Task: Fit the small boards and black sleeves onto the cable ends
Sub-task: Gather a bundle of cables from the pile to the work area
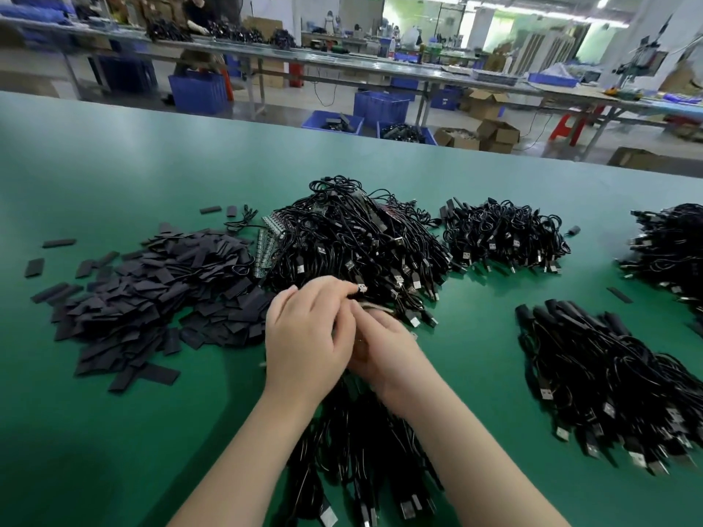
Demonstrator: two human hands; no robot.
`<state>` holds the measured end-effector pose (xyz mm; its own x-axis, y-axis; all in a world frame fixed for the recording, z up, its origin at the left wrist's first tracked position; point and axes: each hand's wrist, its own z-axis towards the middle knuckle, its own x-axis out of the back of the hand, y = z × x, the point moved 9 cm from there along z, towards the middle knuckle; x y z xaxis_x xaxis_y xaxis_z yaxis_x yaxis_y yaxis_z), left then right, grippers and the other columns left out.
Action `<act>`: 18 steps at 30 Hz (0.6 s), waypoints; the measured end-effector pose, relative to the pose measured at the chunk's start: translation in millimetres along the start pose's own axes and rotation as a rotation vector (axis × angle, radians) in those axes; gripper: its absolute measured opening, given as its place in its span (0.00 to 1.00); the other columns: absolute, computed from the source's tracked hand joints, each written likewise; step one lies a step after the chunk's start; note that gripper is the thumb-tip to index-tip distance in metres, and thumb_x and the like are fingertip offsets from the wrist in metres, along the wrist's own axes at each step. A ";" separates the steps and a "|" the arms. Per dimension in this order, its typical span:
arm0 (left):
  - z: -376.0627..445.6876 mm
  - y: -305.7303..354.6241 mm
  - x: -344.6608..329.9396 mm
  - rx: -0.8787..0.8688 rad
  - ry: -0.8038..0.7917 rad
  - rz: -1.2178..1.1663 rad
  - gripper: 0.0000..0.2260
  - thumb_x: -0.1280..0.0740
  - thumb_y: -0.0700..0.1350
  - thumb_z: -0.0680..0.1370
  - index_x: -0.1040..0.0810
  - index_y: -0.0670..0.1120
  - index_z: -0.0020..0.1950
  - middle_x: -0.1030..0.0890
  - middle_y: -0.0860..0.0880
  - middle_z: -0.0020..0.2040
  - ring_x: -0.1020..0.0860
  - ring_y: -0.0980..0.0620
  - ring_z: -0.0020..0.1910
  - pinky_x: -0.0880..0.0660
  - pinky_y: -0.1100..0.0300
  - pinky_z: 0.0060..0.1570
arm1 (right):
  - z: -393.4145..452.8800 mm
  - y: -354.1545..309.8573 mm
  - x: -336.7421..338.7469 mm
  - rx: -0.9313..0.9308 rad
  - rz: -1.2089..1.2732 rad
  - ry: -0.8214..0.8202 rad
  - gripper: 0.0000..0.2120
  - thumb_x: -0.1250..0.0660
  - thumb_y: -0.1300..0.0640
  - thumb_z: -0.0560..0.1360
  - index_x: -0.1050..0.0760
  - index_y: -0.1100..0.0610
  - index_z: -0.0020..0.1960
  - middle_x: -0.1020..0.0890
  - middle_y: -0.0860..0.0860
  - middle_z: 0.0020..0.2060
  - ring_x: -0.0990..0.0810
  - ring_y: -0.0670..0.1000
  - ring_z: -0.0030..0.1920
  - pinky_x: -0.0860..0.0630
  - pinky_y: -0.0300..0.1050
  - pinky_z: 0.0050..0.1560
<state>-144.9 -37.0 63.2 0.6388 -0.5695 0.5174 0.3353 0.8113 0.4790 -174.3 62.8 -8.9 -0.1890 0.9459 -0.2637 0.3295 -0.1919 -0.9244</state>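
Note:
My left hand (308, 332) and my right hand (388, 348) meet over the middle of the green table (114, 165), fingers closed around a black cable whose metal plug end (361, 287) sticks out above my left fingers. What lies between the palms is hidden. A heap of flat black sleeves (152, 290) spreads to the left. Behind my hands rises a big tangle of black cables (353, 237), with strips of small boards (268, 243) at its left edge. More cables (361, 450) lie under my forearms.
Other cable bundles lie at back right (506, 233), at the far right edge (669, 245) and at near right (608, 382). Loose sleeves are scattered at the left. Beyond the table's far edge stand blue crates (198, 93), cardboard boxes and long workbenches.

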 end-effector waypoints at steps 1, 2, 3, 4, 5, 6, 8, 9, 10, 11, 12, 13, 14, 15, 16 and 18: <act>-1.2 -0.1 -3.9 -0.008 -0.023 0.008 0.12 0.41 0.45 0.78 0.20 0.51 0.56 0.20 0.55 0.55 0.23 0.55 0.55 0.29 0.50 0.62 | 1.3 4.9 2.9 0.005 -0.012 0.021 0.08 0.33 0.51 0.80 0.17 0.52 0.47 0.15 0.52 0.42 0.18 0.49 0.41 0.20 0.44 0.42; -2.2 -1.6 -10.6 -0.001 -0.078 -0.028 0.13 0.41 0.44 0.78 0.19 0.50 0.57 0.20 0.55 0.56 0.23 0.55 0.54 0.28 0.49 0.60 | 2.5 7.2 8.3 0.030 0.000 0.055 0.06 0.33 0.52 0.80 0.18 0.52 0.50 0.15 0.53 0.43 0.17 0.49 0.41 0.20 0.43 0.42; -3.9 -4.1 -19.3 0.021 -0.158 -0.091 0.14 0.42 0.45 0.78 0.20 0.51 0.59 0.21 0.54 0.58 0.22 0.55 0.54 0.25 0.51 0.57 | 1.9 7.0 15.6 0.066 0.011 0.099 0.06 0.33 0.54 0.80 0.19 0.52 0.54 0.14 0.53 0.44 0.17 0.49 0.42 0.20 0.43 0.43; -7.0 -6.6 -29.1 0.048 -0.256 -0.147 0.15 0.42 0.46 0.79 0.22 0.52 0.63 0.23 0.55 0.61 0.22 0.56 0.54 0.24 0.53 0.54 | 0.6 5.7 25.5 0.110 -0.002 0.156 0.08 0.33 0.56 0.80 0.20 0.51 0.58 0.14 0.53 0.46 0.16 0.49 0.43 0.19 0.44 0.45; -11.6 -8.1 -39.7 0.066 -0.362 -0.170 0.16 0.43 0.49 0.80 0.26 0.55 0.66 0.25 0.57 0.64 0.22 0.58 0.54 0.23 0.55 0.51 | -1.6 2.9 35.9 0.154 -0.047 0.218 0.10 0.33 0.57 0.79 0.21 0.49 0.59 0.14 0.53 0.47 0.15 0.50 0.46 0.18 0.46 0.48; -16.9 -9.0 -49.6 0.070 -0.459 -0.158 0.16 0.43 0.51 0.81 0.30 0.59 0.69 0.28 0.59 0.66 0.22 0.59 0.53 0.22 0.55 0.50 | -4.1 -1.2 44.0 0.193 -0.123 0.264 0.11 0.33 0.58 0.80 0.22 0.48 0.60 0.14 0.52 0.47 0.15 0.52 0.48 0.18 0.49 0.51; -25.3 -12.0 -64.9 0.076 -0.584 -0.134 0.19 0.42 0.53 0.80 0.37 0.65 0.70 0.29 0.61 0.66 0.23 0.61 0.50 0.22 0.55 0.49 | -7.3 -8.0 50.2 0.231 -0.277 0.281 0.11 0.33 0.58 0.79 0.20 0.47 0.58 0.14 0.52 0.47 0.15 0.55 0.50 0.19 0.56 0.55; -27.2 -14.1 -69.4 0.097 -0.615 -0.152 0.20 0.41 0.53 0.79 0.39 0.67 0.70 0.28 0.60 0.65 0.23 0.62 0.49 0.22 0.55 0.49 | -8.7 -9.6 51.6 0.229 -0.310 0.283 0.10 0.32 0.58 0.79 0.20 0.47 0.57 0.14 0.51 0.47 0.15 0.55 0.50 0.19 0.57 0.56; -27.8 -16.3 -72.3 0.126 -0.631 -0.190 0.21 0.40 0.53 0.79 0.39 0.67 0.71 0.27 0.60 0.65 0.23 0.62 0.50 0.22 0.56 0.51 | -9.5 -10.0 54.2 0.219 -0.311 0.296 0.09 0.31 0.58 0.78 0.20 0.48 0.56 0.14 0.51 0.47 0.15 0.55 0.50 0.19 0.58 0.56; -27.7 -18.5 -74.1 0.152 -0.634 -0.238 0.21 0.40 0.53 0.79 0.38 0.66 0.71 0.26 0.59 0.65 0.23 0.63 0.50 0.23 0.57 0.52 | -10.0 -10.6 56.7 0.211 -0.315 0.314 0.07 0.30 0.57 0.77 0.20 0.49 0.54 0.14 0.50 0.47 0.15 0.54 0.49 0.19 0.57 0.56; -27.7 -20.2 -75.1 0.171 -0.636 -0.281 0.22 0.39 0.52 0.79 0.36 0.64 0.72 0.24 0.58 0.65 0.22 0.64 0.48 0.23 0.61 0.51 | -9.8 -12.2 59.1 0.215 -0.333 0.332 0.05 0.29 0.57 0.77 0.21 0.50 0.52 0.14 0.50 0.45 0.15 0.54 0.49 0.19 0.55 0.55; -28.0 -21.5 -76.0 0.188 -0.641 -0.317 0.22 0.38 0.51 0.79 0.35 0.62 0.73 0.23 0.57 0.64 0.22 0.66 0.44 0.24 0.66 0.47 | -9.7 -14.7 59.9 0.229 -0.362 0.345 0.04 0.29 0.57 0.77 0.21 0.50 0.51 0.14 0.49 0.44 0.15 0.52 0.48 0.19 0.52 0.53; -28.8 -21.6 -76.3 0.209 -0.648 -0.354 0.22 0.38 0.50 0.78 0.33 0.61 0.73 0.21 0.58 0.61 0.22 0.66 0.40 0.26 0.70 0.41 | -9.0 -17.8 60.5 0.247 -0.395 0.353 0.04 0.29 0.57 0.76 0.21 0.50 0.49 0.14 0.47 0.42 0.15 0.49 0.47 0.19 0.48 0.51; -29.3 -22.0 -76.0 0.236 -0.652 -0.384 0.23 0.39 0.49 0.77 0.32 0.61 0.72 0.20 0.60 0.58 0.22 0.64 0.37 0.25 0.69 0.37 | -8.9 -21.3 59.7 0.265 -0.428 0.357 0.04 0.29 0.57 0.76 0.21 0.50 0.48 0.14 0.45 0.41 0.15 0.45 0.45 0.20 0.44 0.49; -29.4 -22.8 -75.4 0.256 -0.647 -0.405 0.23 0.39 0.49 0.76 0.31 0.62 0.71 0.19 0.62 0.53 0.21 0.60 0.35 0.23 0.64 0.37 | -8.7 -25.6 57.9 0.281 -0.464 0.357 0.04 0.29 0.57 0.76 0.21 0.49 0.48 0.14 0.44 0.40 0.16 0.42 0.44 0.22 0.41 0.47; -27.4 -21.4 -72.1 0.241 -0.626 -0.402 0.24 0.40 0.49 0.73 0.29 0.64 0.68 0.21 0.65 0.42 0.25 0.58 0.29 0.23 0.60 0.34 | -8.8 -32.8 51.5 0.307 -0.554 0.345 0.05 0.29 0.57 0.75 0.21 0.48 0.46 0.14 0.42 0.39 0.17 0.39 0.41 0.23 0.37 0.44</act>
<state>-179.2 -9.6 -3.8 -0.0340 -0.8406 0.5407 0.2527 0.5162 0.8184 -186.7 120.1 10.3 0.0666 0.9447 0.3212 -0.0145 0.3228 -0.9463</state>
